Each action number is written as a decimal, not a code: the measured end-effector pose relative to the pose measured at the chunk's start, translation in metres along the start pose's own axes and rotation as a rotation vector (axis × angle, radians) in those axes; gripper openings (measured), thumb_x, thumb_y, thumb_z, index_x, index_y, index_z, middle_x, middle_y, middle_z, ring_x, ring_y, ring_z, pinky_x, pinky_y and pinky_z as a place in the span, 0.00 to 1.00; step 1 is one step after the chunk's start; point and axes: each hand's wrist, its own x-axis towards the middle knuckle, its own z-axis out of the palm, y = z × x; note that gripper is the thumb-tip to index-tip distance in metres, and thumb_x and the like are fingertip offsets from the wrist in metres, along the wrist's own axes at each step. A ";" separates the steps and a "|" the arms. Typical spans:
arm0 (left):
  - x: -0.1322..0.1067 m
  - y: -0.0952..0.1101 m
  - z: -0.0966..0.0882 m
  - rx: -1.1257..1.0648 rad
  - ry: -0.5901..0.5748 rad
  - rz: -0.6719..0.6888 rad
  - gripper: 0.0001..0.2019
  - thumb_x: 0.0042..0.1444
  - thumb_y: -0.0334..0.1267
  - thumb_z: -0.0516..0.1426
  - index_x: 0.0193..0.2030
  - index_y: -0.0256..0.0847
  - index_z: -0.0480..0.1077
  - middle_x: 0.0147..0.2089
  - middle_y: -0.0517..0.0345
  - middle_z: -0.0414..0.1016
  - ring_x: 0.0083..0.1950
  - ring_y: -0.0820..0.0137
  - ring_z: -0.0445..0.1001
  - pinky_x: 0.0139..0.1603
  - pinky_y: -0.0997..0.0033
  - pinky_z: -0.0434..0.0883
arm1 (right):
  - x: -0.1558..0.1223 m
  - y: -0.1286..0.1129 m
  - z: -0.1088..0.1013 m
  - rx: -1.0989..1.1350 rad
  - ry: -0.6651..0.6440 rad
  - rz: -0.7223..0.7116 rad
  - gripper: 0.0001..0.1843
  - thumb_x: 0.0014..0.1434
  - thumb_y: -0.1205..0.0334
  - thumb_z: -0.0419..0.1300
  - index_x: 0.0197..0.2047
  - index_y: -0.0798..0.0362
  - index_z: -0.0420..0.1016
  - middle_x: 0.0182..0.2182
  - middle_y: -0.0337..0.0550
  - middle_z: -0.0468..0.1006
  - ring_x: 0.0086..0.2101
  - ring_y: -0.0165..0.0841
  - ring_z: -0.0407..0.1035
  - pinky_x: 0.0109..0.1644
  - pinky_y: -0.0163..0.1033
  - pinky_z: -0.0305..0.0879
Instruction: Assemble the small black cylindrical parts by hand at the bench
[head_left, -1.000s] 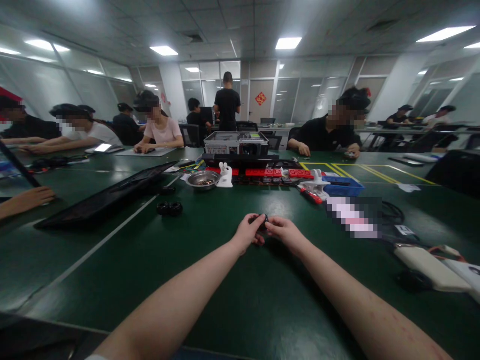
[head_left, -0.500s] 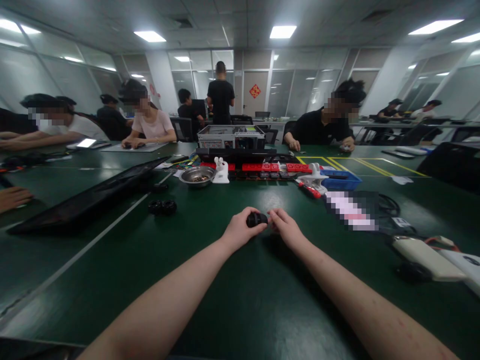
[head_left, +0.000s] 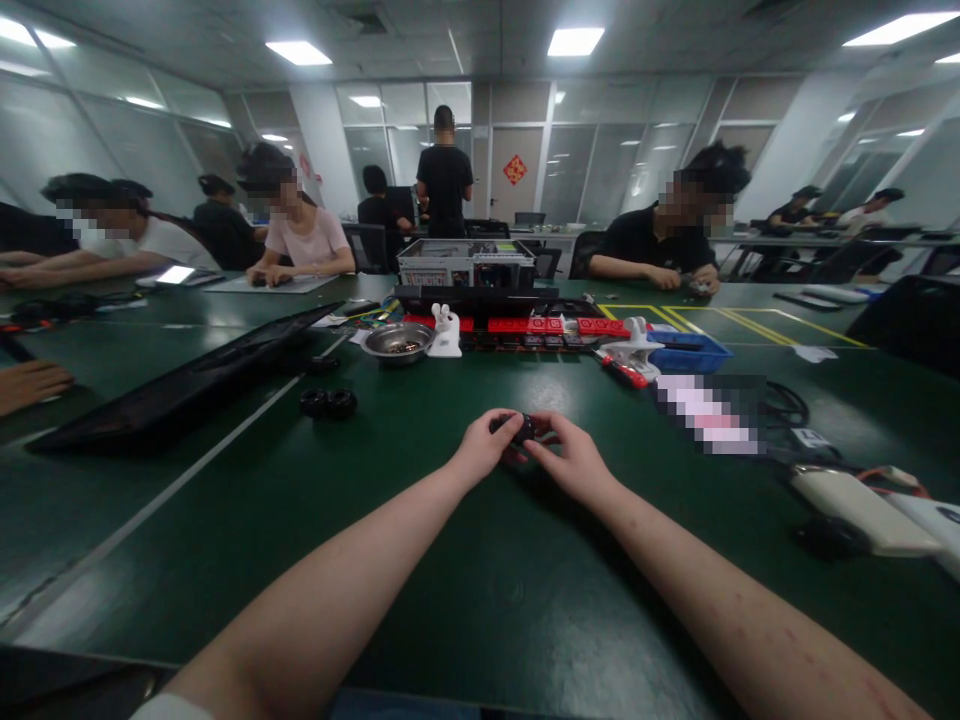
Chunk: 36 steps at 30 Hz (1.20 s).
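Both my hands meet over the middle of the green table (head_left: 450,560). My left hand (head_left: 484,447) and my right hand (head_left: 571,458) pinch a small black round part (head_left: 523,428) between their fingertips, just above the tabletop. Most of the part is hidden by my fingers. Two similar black round parts (head_left: 328,402) lie together on the table to the left of my hands.
A black flat panel (head_left: 180,385) lies at the left. Beyond my hands stand a metal bowl (head_left: 397,343), a white holder (head_left: 448,333), a red strip of parts (head_left: 547,326), a blue tray (head_left: 690,355) and an open computer case (head_left: 466,262). Cables and devices (head_left: 862,510) lie at the right. Other people sit around.
My right hand's fingers have closed back onto the black part, which my left hand alone held half a second ago. The view has shifted slightly.
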 end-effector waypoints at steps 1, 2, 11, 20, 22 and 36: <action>0.002 0.000 -0.001 -0.026 -0.012 -0.038 0.17 0.48 0.48 0.50 0.40 0.38 0.59 0.31 0.56 0.67 0.21 0.72 0.70 0.22 0.72 0.67 | -0.001 -0.002 0.000 -0.044 0.015 -0.046 0.17 0.48 0.60 0.56 0.42 0.54 0.64 0.37 0.44 0.70 0.36 0.33 0.64 0.39 0.39 0.61; 0.003 0.000 -0.001 -0.032 -0.021 -0.063 0.17 0.48 0.47 0.50 0.40 0.38 0.59 0.29 0.57 0.67 0.20 0.72 0.70 0.21 0.72 0.66 | -0.001 -0.003 0.000 -0.072 0.029 -0.075 0.18 0.48 0.60 0.56 0.43 0.53 0.63 0.38 0.45 0.69 0.37 0.34 0.63 0.41 0.40 0.60; -0.008 0.005 -0.003 0.560 0.096 0.325 0.19 0.41 0.41 0.57 0.42 0.41 0.62 0.36 0.58 0.67 0.36 0.70 0.68 0.39 0.68 0.66 | 0.007 0.017 -0.001 0.073 -0.049 0.337 0.29 0.56 0.46 0.36 0.25 0.56 0.68 0.16 0.40 0.68 0.21 0.30 0.63 0.25 0.34 0.58; -0.005 0.000 -0.005 0.468 0.079 0.303 0.22 0.45 0.45 0.54 0.48 0.40 0.58 0.36 0.55 0.66 0.38 0.69 0.68 0.41 0.66 0.66 | 0.002 0.004 0.002 -0.125 -0.110 0.144 0.21 0.57 0.53 0.41 0.24 0.54 0.66 0.21 0.39 0.70 0.24 0.29 0.63 0.28 0.33 0.57; -0.002 -0.004 -0.004 0.341 0.084 0.216 0.24 0.46 0.48 0.53 0.48 0.41 0.56 0.34 0.55 0.67 0.31 0.70 0.70 0.32 0.69 0.69 | 0.001 0.000 0.003 -0.149 -0.079 0.099 0.16 0.57 0.56 0.43 0.29 0.54 0.67 0.25 0.41 0.71 0.27 0.30 0.65 0.31 0.34 0.58; 0.004 0.000 -0.001 -0.115 0.072 -0.064 0.17 0.49 0.47 0.50 0.42 0.38 0.57 0.30 0.56 0.67 0.20 0.75 0.69 0.16 0.78 0.65 | 0.002 0.000 0.001 -0.130 0.039 0.148 0.18 0.54 0.53 0.46 0.43 0.55 0.63 0.31 0.43 0.70 0.30 0.32 0.64 0.34 0.37 0.59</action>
